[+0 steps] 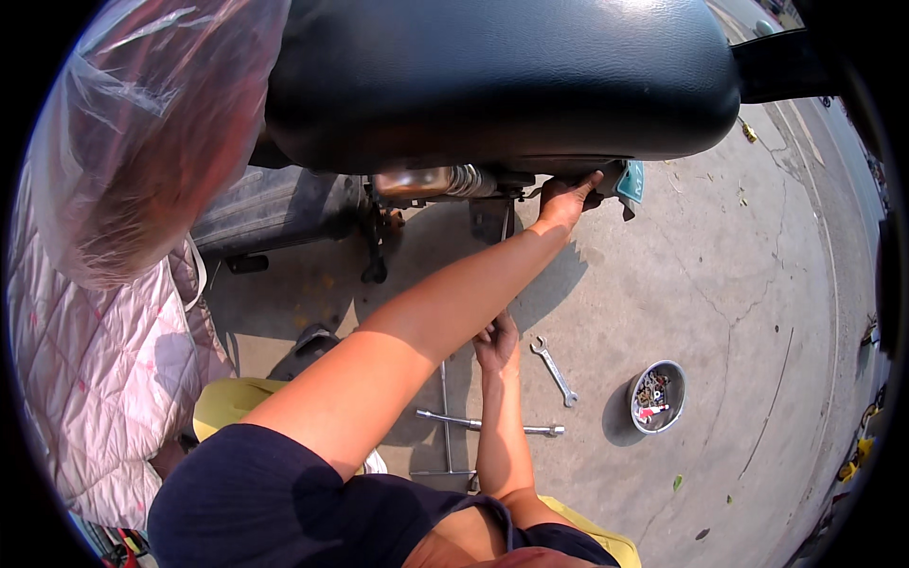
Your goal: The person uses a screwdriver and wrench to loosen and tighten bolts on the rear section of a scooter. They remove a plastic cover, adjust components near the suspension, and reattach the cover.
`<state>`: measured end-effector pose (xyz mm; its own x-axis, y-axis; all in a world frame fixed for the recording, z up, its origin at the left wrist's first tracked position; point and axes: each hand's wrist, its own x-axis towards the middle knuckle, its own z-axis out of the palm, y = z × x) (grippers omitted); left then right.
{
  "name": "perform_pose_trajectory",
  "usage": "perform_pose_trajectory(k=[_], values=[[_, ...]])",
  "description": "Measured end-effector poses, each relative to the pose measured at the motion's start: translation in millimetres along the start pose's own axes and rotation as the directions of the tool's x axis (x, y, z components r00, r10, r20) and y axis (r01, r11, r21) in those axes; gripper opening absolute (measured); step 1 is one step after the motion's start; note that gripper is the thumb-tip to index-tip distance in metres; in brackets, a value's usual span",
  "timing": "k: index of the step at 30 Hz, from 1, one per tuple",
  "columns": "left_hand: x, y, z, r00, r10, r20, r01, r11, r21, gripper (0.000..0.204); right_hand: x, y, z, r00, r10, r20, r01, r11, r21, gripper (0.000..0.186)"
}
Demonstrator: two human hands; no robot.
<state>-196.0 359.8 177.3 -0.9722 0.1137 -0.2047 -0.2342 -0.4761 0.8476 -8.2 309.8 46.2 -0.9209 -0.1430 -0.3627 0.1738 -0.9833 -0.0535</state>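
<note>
My left hand [571, 199] reaches under the black padded seat [492, 76] of a vehicle, fingers curled around a dark part beside a small teal plate [631, 182]. My right hand [497, 343] is lower, partly behind my left forearm, with curled fingers around something hidden; a thin metal shaft [508, 220] shows above that forearm. A silver coil-over shock [417, 183] and a black tire [270, 208] sit below the seat. On the concrete lie an open-end wrench [554, 369], a cross-shaped socket wrench [446, 445] and a grey bowl of small hardware [670, 381].
Clear plastic [133, 123] covers something reddish at upper left, above a pink quilted cover [95, 379]. A dark arm-like part [772, 66] juts right from the seat. Cracked concrete [748, 284] extends rightward toward a paved strip, with small yellow objects [857, 459] at the far edge.
</note>
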Motion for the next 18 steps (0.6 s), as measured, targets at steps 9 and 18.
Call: perform_pose_trajectory(k=[9,18], values=[[1,-5,-2,1.000,0.020,-0.020,-0.019,1.000,0.020,0.049,-6,-33,6,0.665,-0.705,0.247,0.395,0.052,-0.917,0.037],[8,-9,-1,0.999,0.023,-0.036,-0.022,0.999,0.036,0.041,-24,-16,44,0.510,-0.739,0.441,0.291,-0.335,-0.896,0.037]])
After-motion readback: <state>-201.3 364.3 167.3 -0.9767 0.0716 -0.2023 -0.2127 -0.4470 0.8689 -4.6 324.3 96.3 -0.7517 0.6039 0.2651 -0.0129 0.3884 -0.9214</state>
